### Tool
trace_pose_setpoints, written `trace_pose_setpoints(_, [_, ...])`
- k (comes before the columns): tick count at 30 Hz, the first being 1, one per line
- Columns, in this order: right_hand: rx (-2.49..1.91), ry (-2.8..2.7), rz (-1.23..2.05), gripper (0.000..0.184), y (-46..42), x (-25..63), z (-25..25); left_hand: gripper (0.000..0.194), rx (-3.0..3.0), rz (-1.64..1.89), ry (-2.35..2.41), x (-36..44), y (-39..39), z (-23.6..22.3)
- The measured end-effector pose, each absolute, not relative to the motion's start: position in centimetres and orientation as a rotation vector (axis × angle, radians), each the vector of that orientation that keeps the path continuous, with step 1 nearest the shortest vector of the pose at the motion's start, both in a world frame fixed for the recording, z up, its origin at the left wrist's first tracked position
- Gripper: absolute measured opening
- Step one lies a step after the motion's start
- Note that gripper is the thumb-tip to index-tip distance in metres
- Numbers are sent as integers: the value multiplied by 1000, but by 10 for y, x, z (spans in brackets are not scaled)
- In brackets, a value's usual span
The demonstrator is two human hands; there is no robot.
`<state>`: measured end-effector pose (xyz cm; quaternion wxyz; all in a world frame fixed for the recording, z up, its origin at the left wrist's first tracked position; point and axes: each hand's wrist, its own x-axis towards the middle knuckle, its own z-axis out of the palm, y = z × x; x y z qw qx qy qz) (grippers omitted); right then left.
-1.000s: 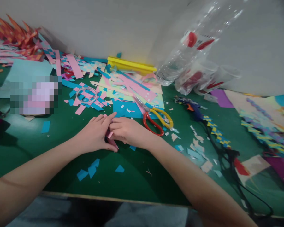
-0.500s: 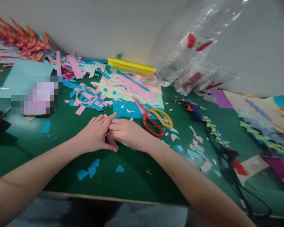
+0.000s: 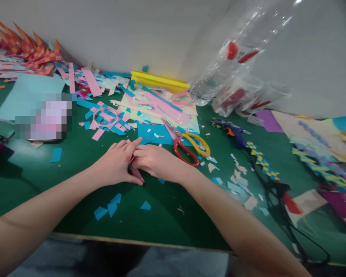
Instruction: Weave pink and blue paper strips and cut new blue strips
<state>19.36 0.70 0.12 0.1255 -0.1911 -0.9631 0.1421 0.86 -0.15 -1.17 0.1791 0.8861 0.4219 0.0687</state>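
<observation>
- Holds a pink paper piece (image 3: pixel 137 175) between thumb and fingers of the left hand (image 3: pixel 115 163), over the middle of the green table (image 3: pixel 173 231)
- Meets it from the right with the right hand (image 3: pixel 155 161), fingers curled close together; cannot tell whether clamped on paper or only pressing, with fingertips hidden
- Seems partway through shaping that small piece; judged unfinished, being in hand and mostly covered
- Has scissors (image 3: pixel 177 132) laid down just far-right of the right hand, over the edge of a blue paper sheet (image 3: pixel 150 132)
- Shows blue paper offcuts (image 3: pixel 112 209) on the near side and pale paper scraps (image 3: pixel 240 179) to the right, suggesting much cutting already done
- Keeps a blue-and-pink checkered paper weave (image 3: pixel 121 129) beyond the left hand, loose-ended, so probably incomplete
- Displays finished-looking woven orange-and-red paper fish (image 3: pixel 34 52) at far left, plus a blue glue gun (image 3: pixel 236 136) lying right, unheld
</observation>
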Motion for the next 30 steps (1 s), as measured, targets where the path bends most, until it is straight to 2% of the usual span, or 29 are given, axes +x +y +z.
trace_pose_setpoints(10, [-546,-2804,196,29,3,191,2,122,2499,209,1179,8,-1,-11])
trace_pose_setpoints(20, [-550,-2835,-27,23,-3,188,-1,121,2504,201,1189,8,-2,-11])
trace_pose_setpoints(25, [-627,-2843,-55,14,-5,186,-2,121,2498,202,1184,8,-2,-11])
trace_pose_setpoints(30, [-682,-2843,70,15,-4,186,-4,122,2493,184,1189,7,-2,-11])
